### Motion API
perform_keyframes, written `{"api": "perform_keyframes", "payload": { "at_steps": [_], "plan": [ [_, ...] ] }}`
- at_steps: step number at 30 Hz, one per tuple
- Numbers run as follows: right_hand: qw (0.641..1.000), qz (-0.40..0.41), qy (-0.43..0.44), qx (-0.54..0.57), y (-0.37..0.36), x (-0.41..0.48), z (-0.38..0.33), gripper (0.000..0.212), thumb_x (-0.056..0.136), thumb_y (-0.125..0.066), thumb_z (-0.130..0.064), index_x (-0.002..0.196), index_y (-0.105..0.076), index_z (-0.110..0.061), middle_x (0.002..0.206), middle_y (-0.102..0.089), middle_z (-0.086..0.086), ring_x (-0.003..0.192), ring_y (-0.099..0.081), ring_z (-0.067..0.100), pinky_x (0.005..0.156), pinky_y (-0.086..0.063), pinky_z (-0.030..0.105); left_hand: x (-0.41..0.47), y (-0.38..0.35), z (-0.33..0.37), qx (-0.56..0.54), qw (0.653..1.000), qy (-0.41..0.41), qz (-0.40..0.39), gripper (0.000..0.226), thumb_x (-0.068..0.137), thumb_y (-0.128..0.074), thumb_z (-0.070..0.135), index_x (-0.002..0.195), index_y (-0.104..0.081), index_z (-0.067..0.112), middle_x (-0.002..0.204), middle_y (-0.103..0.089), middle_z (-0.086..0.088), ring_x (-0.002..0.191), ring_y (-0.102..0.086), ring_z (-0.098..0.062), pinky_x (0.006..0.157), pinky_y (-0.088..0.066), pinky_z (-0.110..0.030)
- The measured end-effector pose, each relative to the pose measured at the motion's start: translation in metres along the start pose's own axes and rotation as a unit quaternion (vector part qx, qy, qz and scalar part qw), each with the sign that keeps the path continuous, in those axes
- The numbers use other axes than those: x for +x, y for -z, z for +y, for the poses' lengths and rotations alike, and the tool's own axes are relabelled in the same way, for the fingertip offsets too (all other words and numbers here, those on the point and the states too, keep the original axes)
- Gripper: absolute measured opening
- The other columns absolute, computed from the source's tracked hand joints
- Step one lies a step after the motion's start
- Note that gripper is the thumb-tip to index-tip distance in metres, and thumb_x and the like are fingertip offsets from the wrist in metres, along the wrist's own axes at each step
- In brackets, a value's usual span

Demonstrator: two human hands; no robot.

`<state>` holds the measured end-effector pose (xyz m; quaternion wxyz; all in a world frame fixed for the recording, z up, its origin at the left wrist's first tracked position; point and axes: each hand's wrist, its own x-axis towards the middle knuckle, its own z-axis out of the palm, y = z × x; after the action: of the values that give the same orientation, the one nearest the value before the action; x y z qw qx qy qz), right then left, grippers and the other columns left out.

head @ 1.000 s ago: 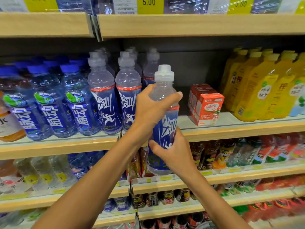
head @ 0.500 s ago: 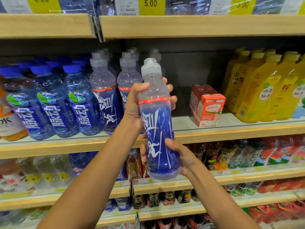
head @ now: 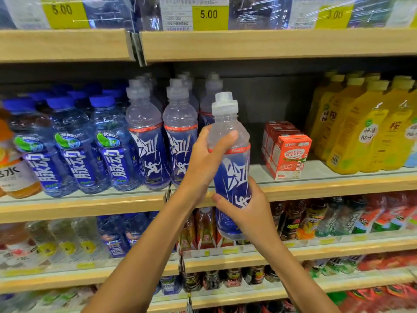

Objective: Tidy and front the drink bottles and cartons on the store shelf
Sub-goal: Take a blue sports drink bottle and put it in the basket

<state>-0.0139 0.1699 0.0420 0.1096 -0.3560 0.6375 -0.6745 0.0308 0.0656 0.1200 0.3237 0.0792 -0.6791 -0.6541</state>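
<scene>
Store shelf [head: 316, 188], one blue sports bottle [head: 232, 170] centre frame, left hand [head: 203, 163] fingers curled round shoulder, right hand [head: 250, 211] fingers round bottom.

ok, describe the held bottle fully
The held bottle is clear plastic with a pale translucent sports cap, a red band below the shoulder and a blue wrap with white lettering and a running figure, facing the camera. It is near upright, in the air before the shelf edge. The left hand grips its shoulder, the right hand its lower body.

Left hand [head: 206, 161] above right hand [head: 250, 213], curled.
</scene>
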Motion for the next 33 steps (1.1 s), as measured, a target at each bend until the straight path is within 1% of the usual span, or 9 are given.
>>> {"api": "perform_keyframes", "payload": {
  "at_steps": [7,13,16,19,22,24,27,31,33],
  "plan": [
    [1.000,0.025,-0.011,-0.006,0.003,-0.008,0.000,0.043,0.073,-0.081,-0.029,0.108,-0.055,-0.029,0.095,-0.069,-0.013,0.085,-0.067,0.000,0.068,-0.052,0.014,0.000,-0.002,-0.008,-0.015,0.999,-0.005,-0.030,0.042,0.076,-0.072,0.046,0.112,-0.052,0.036,0.104,-0.069,0.012,0.100,-0.068,-0.009,0.078,-0.055,-0.023],
    [0.994,0.109,-0.012,-0.015,0.018,-0.027,-0.002,0.049,0.061,-0.073,-0.045,0.106,-0.054,-0.039,0.095,-0.067,-0.023,0.088,-0.065,-0.002,0.069,-0.054,0.016,-0.011,-0.039,-0.026,0.000,0.995,0.020,-0.099,0.084,0.055,-0.084,0.038,0.127,-0.048,0.016,0.113,-0.068,-0.004,0.098,-0.069,-0.017,0.082,-0.057,-0.031],
    [0.979,0.200,-0.048,-0.009,0.040,-0.051,0.008,0.058,0.056,-0.070,-0.052,0.110,-0.054,-0.034,0.097,-0.068,-0.014,0.090,-0.066,0.003,0.074,-0.056,0.024,-0.015,-0.074,-0.038,-0.014,0.981,0.046,-0.187,0.064,0.060,-0.082,0.027,0.116,-0.053,0.017,0.095,-0.070,0.004,0.081,-0.070,-0.005,0.067,-0.054,-0.017],
    [0.956,0.282,-0.076,0.003,0.064,-0.096,0.030,0.049,0.068,-0.072,-0.047,0.111,-0.055,-0.030,0.097,-0.068,-0.014,0.089,-0.067,0.004,0.070,-0.053,0.018,-0.036,-0.123,-0.068,-0.043,0.954,0.096,-0.281,0.039,0.070,-0.077,0.012,0.105,-0.060,0.015,0.086,-0.071,0.007,0.074,-0.070,-0.005,0.062,-0.052,-0.017],
    [0.910,0.394,-0.133,0.004,0.082,-0.163,0.062,0.041,0.079,-0.074,-0.034,0.114,-0.054,-0.025,0.100,-0.068,-0.012,0.092,-0.065,0.000,0.075,-0.049,0.013,-0.079,-0.173,-0.121,-0.034,0.917,0.182,-0.354,0.021,0.075,-0.076,0.003,0.090,-0.066,0.012,0.077,-0.072,0.003,0.068,-0.068,-0.010,0.063,-0.054,-0.024],
    [0.863,0.476,-0.172,0.002,0.089,-0.216,0.087,0.036,0.084,-0.070,-0.017,0.116,-0.052,-0.020,0.105,-0.065,-0.007,0.089,-0.062,-0.002,0.081,-0.046,0.012,-0.114,-0.201,-0.161,-0.011,0.887,0.261,-0.380,0.017,0.075,-0.075,0.001,0.088,-0.064,0.004,0.078,-0.069,-0.009,0.068,-0.064,-0.020,0.069,-0.054,-0.031],
    [0.783,0.570,-0.248,0.005,0.095,-0.295,0.120,0.031,0.088,-0.063,-0.005,0.115,-0.051,-0.014,0.098,-0.059,0.004,0.084,-0.055,0.010,0.080,-0.046,0.014,-0.167,-0.235,-0.222,0.037,0.843,0.351,-0.406,0.018,0.076,-0.075,0.001,0.089,-0.064,0.000,0.083,-0.065,-0.018,0.071,-0.061,-0.025,0.074,-0.050,-0.040],
    [0.684,0.647,-0.336,-0.017,0.108,-0.380,0.161,0.021,0.092,-0.056,-0.001,0.111,-0.053,-0.007,0.083,-0.058,-0.001,0.077,-0.054,0.012,0.067,-0.042,0.002,-0.227,-0.267,-0.295,0.083,0.804,0.414,-0.420,0.021,0.074,-0.078,0.003,0.082,-0.061,0.009,0.074,-0.062,-0.012,0.061,-0.060,-0.020,0.064,-0.051,-0.030],
    [0.646,0.664,-0.375,-0.026,0.118,-0.410,0.186,0.022,0.094,-0.055,-0.005,0.115,-0.054,-0.009,0.086,-0.060,-0.004,0.078,-0.057,0.010,0.066,-0.042,0.004,-0.250,-0.281,-0.332,0.111,0.784,0.422,-0.442,0.018,0.073,-0.080,0.005,0.078,-0.063,0.009,0.065,-0.064,-0.005,0.052,-0.060,-0.013,0.058,-0.051,-0.025]
  ]
}}
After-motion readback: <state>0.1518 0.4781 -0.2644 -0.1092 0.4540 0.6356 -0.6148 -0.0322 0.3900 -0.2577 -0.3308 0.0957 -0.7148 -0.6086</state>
